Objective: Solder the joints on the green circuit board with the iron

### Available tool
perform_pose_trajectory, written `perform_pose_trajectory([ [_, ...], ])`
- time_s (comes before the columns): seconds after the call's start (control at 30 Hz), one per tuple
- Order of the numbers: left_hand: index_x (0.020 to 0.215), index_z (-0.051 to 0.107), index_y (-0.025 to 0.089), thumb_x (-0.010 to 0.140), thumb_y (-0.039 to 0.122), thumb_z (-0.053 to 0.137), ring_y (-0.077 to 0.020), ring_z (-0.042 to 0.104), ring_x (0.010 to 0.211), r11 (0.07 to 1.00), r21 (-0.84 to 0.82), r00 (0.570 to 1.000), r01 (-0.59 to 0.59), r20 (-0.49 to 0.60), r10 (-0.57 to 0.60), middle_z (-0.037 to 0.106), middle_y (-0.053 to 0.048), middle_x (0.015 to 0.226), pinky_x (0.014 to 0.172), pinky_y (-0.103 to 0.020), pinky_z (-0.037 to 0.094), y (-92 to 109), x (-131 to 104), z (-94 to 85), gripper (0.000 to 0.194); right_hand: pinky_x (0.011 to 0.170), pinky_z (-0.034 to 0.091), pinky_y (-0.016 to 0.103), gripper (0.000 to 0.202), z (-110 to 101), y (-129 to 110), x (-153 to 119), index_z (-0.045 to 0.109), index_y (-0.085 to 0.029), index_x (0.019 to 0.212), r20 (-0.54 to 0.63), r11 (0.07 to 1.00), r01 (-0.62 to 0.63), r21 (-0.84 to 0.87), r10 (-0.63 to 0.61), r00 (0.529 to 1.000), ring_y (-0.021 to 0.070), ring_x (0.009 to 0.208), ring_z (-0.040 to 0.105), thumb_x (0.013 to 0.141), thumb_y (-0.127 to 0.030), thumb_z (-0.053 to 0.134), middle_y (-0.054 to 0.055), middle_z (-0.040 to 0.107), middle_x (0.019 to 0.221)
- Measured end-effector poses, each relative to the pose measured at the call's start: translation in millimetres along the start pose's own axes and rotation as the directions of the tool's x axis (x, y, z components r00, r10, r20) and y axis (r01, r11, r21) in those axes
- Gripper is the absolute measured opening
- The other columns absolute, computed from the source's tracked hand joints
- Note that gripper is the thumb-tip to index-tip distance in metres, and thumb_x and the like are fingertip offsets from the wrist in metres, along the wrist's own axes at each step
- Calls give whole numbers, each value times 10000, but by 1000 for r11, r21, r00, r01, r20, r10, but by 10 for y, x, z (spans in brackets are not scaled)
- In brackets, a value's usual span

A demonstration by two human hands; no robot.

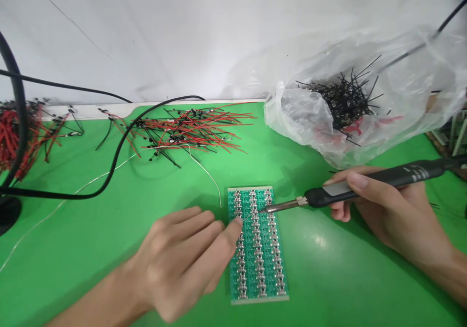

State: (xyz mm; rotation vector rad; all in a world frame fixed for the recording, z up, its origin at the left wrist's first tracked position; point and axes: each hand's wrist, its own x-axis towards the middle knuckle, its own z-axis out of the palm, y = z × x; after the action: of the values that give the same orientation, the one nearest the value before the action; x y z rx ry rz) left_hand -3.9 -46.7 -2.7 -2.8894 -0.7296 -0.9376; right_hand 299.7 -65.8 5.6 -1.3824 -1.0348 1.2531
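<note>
A green circuit board lies on the green mat, with three lengthwise rows of shiny solder joints. My right hand grips a black soldering iron like a pen. Its metal tip reaches the board's middle row near the upper end; whether it touches a joint I cannot tell. At the board's left edge, my left hand is closed, with thumb and forefinger pinching a thin silvery wire that points toward the iron's tip. The hand covers part of the left row. A loose strand of solder wire ends just left of the board.
Behind the board lies a pile of red and black wires, with another bundle at far left. A clear plastic bag with black wires stands at back right. A black cable loops across the left side before the white wall.
</note>
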Motion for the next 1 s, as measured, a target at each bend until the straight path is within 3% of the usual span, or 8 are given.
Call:
perform_pose_trajectory([
  [0.13, 975, 664, 28, 834, 72, 679, -143, 577, 588, 998, -40, 998, -57, 23, 58, 678, -53, 720, 527, -320, 487, -21, -9, 2, 149, 400, 545, 227, 239, 8, -4, -3, 788, -169, 700, 2, 1000, -4, 1, 4, 1000, 159, 465, 654, 819, -373, 750, 54, 722, 568],
  [0.43, 1069, 655, 4, 855, 69, 648, -147, 573, 617, 996, -63, 997, -68, 27, 70, 684, -61, 755, 565, -328, 476, -35, -24, 1, 224, 404, 539, 224, 234, 3, -5, 4, 790, -171, 708, -1, 1000, -9, -4, 9, 1000, 157, 471, 655, 831, -364, 741, 50, 723, 572],
  [0.67, 924, 666, 53, 801, 21, 699, -110, 474, 531, 998, -69, 1000, -5, -28, 3, 568, 5, 591, 475, -281, 392, -68, 13, -22, 131, 403, 546, 227, 233, -20, 31, 10, 793, -174, 704, 2, 1000, -4, -13, 4, 1000, 162, 462, 661, 827, -365, 743, 60, 732, 567],
  [0.87, 989, 663, 16, 794, 37, 653, -134, 514, 580, 991, -134, 999, -18, -51, 11, 590, -34, 645, 484, -291, 448, -51, -50, -3, 196, 394, 542, 208, 202, -31, 13, 4, 802, -179, 728, 1, 1000, -12, 28, 12, 1000, 154, 450, 657, 822, -348, 745, 53, 727, 557],
  [1.0, 1047, 660, 53, 832, 42, 615, -156, 628, 680, 989, -136, 997, 51, -47, -58, 699, -70, 783, 603, -311, 576, 24, -58, -51, 220, 383, 529, 196, 224, -46, -10, -2, 799, -175, 704, 28, 998, -4, 61, 2, 1000, 143, 439, 645, 833, -344, 727, 48, 716, 548],
])
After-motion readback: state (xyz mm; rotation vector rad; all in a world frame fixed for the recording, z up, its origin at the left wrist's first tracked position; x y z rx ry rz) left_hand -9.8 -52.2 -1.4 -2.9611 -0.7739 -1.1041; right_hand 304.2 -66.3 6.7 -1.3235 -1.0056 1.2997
